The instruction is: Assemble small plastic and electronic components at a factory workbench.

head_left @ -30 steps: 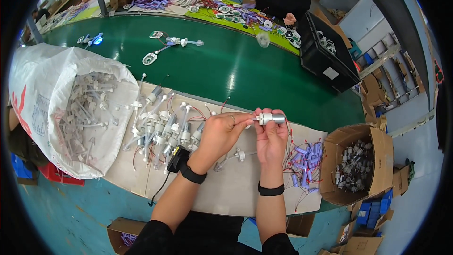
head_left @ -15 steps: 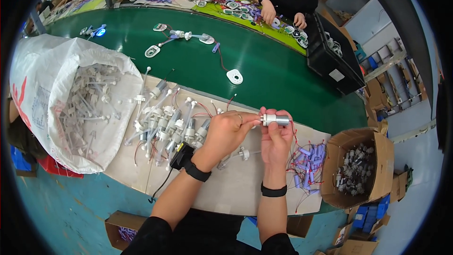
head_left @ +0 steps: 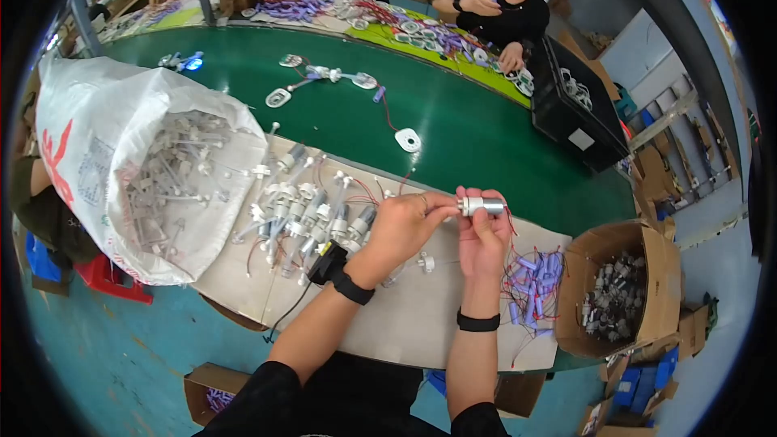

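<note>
My right hand (head_left: 483, 247) holds a small motor (head_left: 484, 205) with a silver body, a white collar and thin red wires, its shaft end turned left. At that end the thumb and forefinger of my left hand (head_left: 409, 226) are pinched together, hiding whatever is between them. Left of my hands lies a pile of motors fitted with white collars and clear tubes (head_left: 295, 214). A loose white fitting with a clear stem (head_left: 424, 262) rests on the board under my wrists. Purple wired battery cells (head_left: 534, 283) are heaped right of my right wrist.
A white sack (head_left: 89, 162) of clear-stemmed fittings lies open at left. A cardboard box (head_left: 664, 291) of motor parts stands at right. Wired assemblies lie on the green belt (head_left: 340, 129). Across it, a co-worker (head_left: 506, 12) handles parts beside a black bin (head_left: 566, 125).
The view has shifted, so the bench appears slightly farther right and lower. My hands keep their grip at the motor. The co-worker has raised one hand with a purple cell.
</note>
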A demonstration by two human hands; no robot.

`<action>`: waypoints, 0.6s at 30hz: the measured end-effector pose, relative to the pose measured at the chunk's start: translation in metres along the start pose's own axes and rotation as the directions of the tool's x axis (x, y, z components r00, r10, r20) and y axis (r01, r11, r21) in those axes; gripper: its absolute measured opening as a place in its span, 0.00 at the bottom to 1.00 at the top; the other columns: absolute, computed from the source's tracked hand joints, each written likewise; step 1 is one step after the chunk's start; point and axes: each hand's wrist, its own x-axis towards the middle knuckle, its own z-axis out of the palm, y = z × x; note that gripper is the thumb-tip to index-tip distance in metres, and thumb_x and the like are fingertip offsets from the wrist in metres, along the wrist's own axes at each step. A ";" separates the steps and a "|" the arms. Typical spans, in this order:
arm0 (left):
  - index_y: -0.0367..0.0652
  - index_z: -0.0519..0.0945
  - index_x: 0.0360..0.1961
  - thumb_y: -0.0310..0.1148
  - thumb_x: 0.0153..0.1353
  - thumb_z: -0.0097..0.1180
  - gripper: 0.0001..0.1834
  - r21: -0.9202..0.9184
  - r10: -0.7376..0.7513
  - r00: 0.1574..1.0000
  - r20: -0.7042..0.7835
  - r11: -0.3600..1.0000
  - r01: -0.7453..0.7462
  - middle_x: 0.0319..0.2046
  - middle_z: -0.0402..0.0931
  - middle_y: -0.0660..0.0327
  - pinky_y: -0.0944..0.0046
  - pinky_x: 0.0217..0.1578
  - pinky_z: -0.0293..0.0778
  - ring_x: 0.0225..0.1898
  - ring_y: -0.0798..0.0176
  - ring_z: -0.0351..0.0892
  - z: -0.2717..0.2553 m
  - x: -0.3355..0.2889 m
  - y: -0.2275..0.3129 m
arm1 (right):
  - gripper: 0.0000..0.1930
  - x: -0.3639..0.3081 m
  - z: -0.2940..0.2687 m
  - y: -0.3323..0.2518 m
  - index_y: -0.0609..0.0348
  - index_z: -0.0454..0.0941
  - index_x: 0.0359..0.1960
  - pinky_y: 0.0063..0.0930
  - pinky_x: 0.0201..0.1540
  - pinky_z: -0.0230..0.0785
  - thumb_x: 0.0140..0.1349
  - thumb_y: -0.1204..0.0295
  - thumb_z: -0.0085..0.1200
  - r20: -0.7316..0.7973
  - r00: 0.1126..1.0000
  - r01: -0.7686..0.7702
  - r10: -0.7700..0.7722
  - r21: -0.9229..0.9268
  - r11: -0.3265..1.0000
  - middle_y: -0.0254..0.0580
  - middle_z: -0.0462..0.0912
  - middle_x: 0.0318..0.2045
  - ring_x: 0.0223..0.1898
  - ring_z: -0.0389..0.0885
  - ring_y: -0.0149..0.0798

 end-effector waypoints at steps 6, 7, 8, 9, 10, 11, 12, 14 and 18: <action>0.42 0.88 0.36 0.32 0.56 0.68 0.08 0.067 0.079 0.997 -0.008 0.995 -0.078 0.26 0.84 0.55 0.65 0.25 0.76 0.23 0.61 0.82 0.005 -0.004 -0.010 | 0.15 -0.001 0.002 0.000 0.61 0.70 0.52 0.42 0.61 0.71 0.65 0.79 0.56 0.042 0.999 0.038 -0.033 -0.126 0.991 0.49 0.79 0.49 0.57 0.77 0.52; 0.48 0.88 0.36 0.38 0.57 0.67 0.08 0.023 0.096 0.993 -0.062 0.995 -0.095 0.21 0.80 0.54 0.58 0.22 0.74 0.21 0.53 0.80 0.009 -0.004 -0.016 | 0.16 -0.001 0.006 0.002 0.61 0.68 0.53 0.41 0.61 0.71 0.66 0.79 0.56 0.016 0.999 0.036 -0.034 -0.148 0.988 0.49 0.79 0.49 0.56 0.78 0.51; 0.48 0.88 0.36 0.38 0.57 0.67 0.08 0.028 0.110 0.992 -0.068 0.994 -0.108 0.21 0.80 0.54 0.58 0.22 0.74 0.21 0.53 0.80 0.011 -0.005 -0.012 | 0.16 0.000 0.006 0.001 0.61 0.68 0.53 0.41 0.61 0.71 0.66 0.79 0.56 0.029 0.999 0.046 -0.042 -0.143 0.989 0.49 0.79 0.49 0.56 0.78 0.51; 0.45 0.87 0.39 0.37 0.58 0.67 0.10 0.088 0.078 0.997 -0.030 0.993 -0.075 0.23 0.82 0.54 0.60 0.24 0.75 0.22 0.54 0.81 0.013 -0.005 -0.008 | 0.17 0.002 0.005 -0.001 0.61 0.67 0.55 0.41 0.60 0.71 0.66 0.79 0.56 0.003 0.998 0.062 -0.062 -0.186 0.981 0.48 0.79 0.48 0.55 0.78 0.50; 0.43 0.86 0.42 0.36 0.58 0.67 0.12 0.153 0.043 0.999 0.001 0.987 -0.043 0.26 0.84 0.54 0.62 0.26 0.77 0.23 0.55 0.82 0.010 -0.002 -0.002 | 0.19 0.007 0.006 -0.001 0.61 0.66 0.56 0.41 0.60 0.71 0.66 0.78 0.56 -0.018 0.997 0.074 -0.080 -0.225 0.972 0.48 0.79 0.48 0.54 0.79 0.50; 0.42 0.84 0.46 0.37 0.58 0.66 0.16 0.165 -0.083 0.992 0.099 0.984 0.066 0.32 0.85 0.50 0.58 0.33 0.79 0.32 0.50 0.85 0.006 -0.003 0.006 | 0.16 0.013 0.009 0.001 0.57 0.66 0.54 0.43 0.57 0.71 0.68 0.73 0.54 -0.040 0.989 0.126 -0.140 -0.244 0.961 0.45 0.79 0.41 0.47 0.80 0.46; 0.42 0.84 0.46 0.37 0.58 0.66 0.16 0.178 -0.074 0.994 0.086 0.982 0.058 0.32 0.85 0.50 0.58 0.33 0.79 0.32 0.50 0.85 0.002 -0.001 0.010 | 0.16 0.024 0.009 -0.005 0.57 0.66 0.54 0.43 0.57 0.71 0.68 0.73 0.54 -0.024 0.990 0.132 -0.141 -0.230 0.964 0.45 0.79 0.41 0.47 0.80 0.46; 0.42 0.83 0.48 0.37 0.58 0.66 0.18 0.285 0.184 0.983 -0.008 0.942 -0.175 0.41 0.84 0.47 0.55 0.43 0.79 0.43 0.46 0.84 -0.009 -0.005 0.017 | 0.10 0.048 0.009 -0.026 0.55 0.67 0.47 0.46 0.53 0.72 0.72 0.65 0.51 -0.039 0.999 0.036 -0.032 0.103 0.994 0.40 0.76 0.33 0.39 0.78 0.42; 0.40 0.86 0.41 0.37 0.58 0.64 0.14 0.308 0.125 0.958 0.258 0.929 -0.204 0.43 0.83 0.47 0.55 0.46 0.78 0.47 0.46 0.82 -0.077 0.033 0.054 | 0.12 0.097 0.011 -0.072 0.50 0.64 0.45 0.47 0.51 0.71 0.76 0.56 0.41 -0.054 0.993 0.095 -0.101 -0.104 0.990 0.37 0.71 0.28 0.34 0.74 0.39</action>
